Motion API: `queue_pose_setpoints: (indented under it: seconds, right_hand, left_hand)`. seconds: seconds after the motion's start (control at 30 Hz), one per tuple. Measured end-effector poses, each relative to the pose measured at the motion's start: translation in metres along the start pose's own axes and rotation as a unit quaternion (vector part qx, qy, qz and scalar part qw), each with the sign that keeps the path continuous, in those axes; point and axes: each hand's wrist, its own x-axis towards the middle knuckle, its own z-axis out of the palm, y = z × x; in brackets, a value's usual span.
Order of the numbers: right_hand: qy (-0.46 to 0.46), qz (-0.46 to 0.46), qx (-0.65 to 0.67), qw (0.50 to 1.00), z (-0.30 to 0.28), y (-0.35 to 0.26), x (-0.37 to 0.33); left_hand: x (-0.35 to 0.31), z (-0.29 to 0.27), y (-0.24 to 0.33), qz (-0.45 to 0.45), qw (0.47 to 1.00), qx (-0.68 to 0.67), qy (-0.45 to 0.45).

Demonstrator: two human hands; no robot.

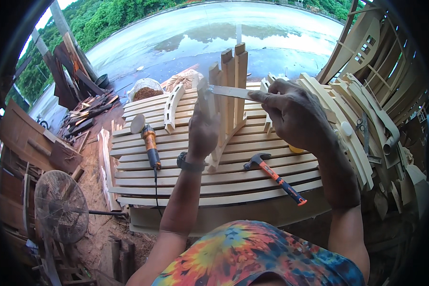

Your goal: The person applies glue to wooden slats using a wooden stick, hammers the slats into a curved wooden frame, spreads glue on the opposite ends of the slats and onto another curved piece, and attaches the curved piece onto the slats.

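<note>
My left hand [203,135] is closed round an upright wooden slat [205,95] near its upper end. My right hand [296,110] pinches a thin, flat, pale strip [231,92], whose kind I cannot make out. The strip points left, and its far tip meets the top of the gripped slat, where a small whitish patch shows. Beside that slat stand more upright slats [241,81], rising from a curved wooden rail [229,144]. Below my right hand lies a claw hammer [276,178] with an orange and black handle. An orange angle grinder [150,145] with a round disc lies left of my left hand.
The worktop is made of many parallel wooden slats [171,181]. Curved wooden pieces [174,107] rest on it. Stacked curved boards [352,138] and scissors [360,125] are at the right. A fan [62,206] and scrap wood [93,112] stand left. Wet pavement [214,28] lies beyond.
</note>
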Motion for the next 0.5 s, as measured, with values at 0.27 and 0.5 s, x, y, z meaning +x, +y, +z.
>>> queue_pose_setpoints:
  seconds: [0.27,0.5]
  right_hand:
    - [0.020,0.023,0.080,0.996,-0.001,0.009,-0.001]
    - [-0.141,0.237,0.463,0.843,0.013,0.017,-0.007]
  left_hand:
    - [0.000,-0.003,0.003,-0.015,1.000,0.001,0.000]
    - [0.003,-0.001,0.006,-0.022,0.999,-0.020,-0.011]
